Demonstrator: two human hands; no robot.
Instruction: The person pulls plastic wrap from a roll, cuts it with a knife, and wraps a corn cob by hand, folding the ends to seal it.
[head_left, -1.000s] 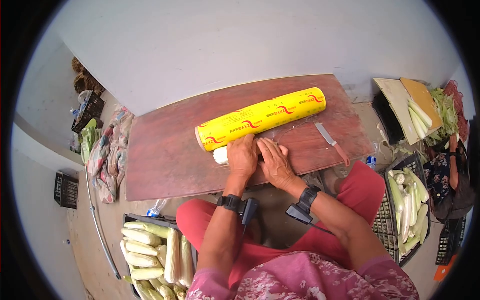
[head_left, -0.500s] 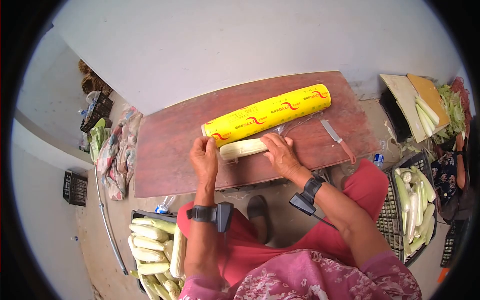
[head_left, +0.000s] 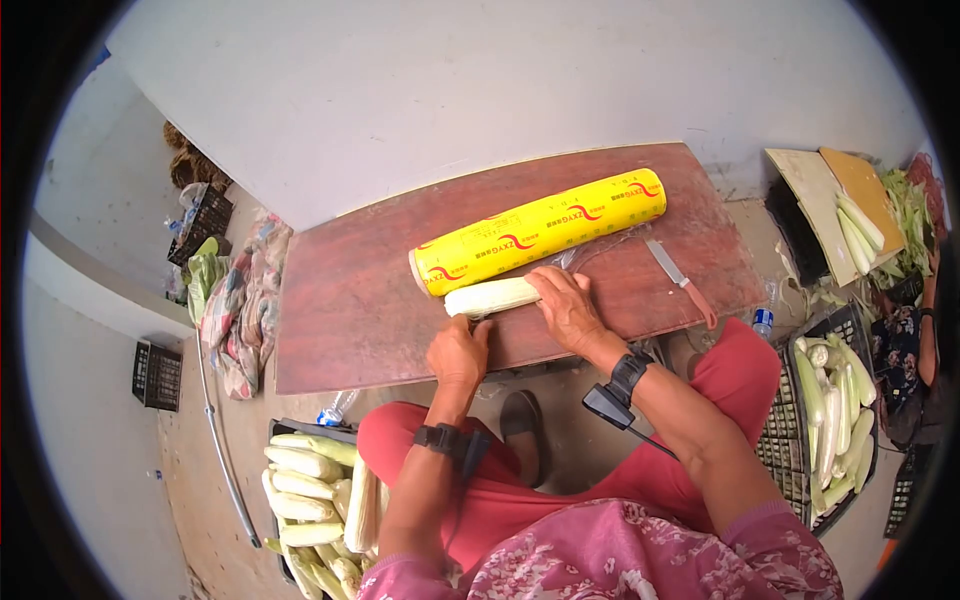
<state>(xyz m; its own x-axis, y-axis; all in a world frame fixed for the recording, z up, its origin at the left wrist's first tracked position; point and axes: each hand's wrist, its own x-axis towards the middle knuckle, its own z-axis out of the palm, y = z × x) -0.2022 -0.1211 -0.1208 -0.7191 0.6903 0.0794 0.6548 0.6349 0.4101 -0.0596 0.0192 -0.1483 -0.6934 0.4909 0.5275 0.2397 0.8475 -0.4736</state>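
A pale ear of corn (head_left: 492, 297) lies on the reddish-brown table (head_left: 350, 310), just in front of a large yellow roll of plastic film (head_left: 540, 229). My right hand (head_left: 568, 308) is closed over the corn's right end. Below its left end, my left hand (head_left: 459, 350) is closed with thumb and fingers together at the tabletop; what they pinch is hidden. A strip of clear film (head_left: 610, 238) shows along the roll's near side. To the right rests a knife (head_left: 682, 283) with a reddish handle, touched by neither hand.
Left of my legs stands a crate (head_left: 283, 428) piled with pale ears of corn (head_left: 305, 485). Another crate (head_left: 783, 430) at the right holds longer greenish ears (head_left: 832, 415). Boards (head_left: 812, 190) lean near leafy scraps (head_left: 905, 215). Someone else's arm (head_left: 927, 335) shows at the far right.
My left hand has moved right and toward me, from the roll's left end to below the corn's left end. My right hand stays on the corn.
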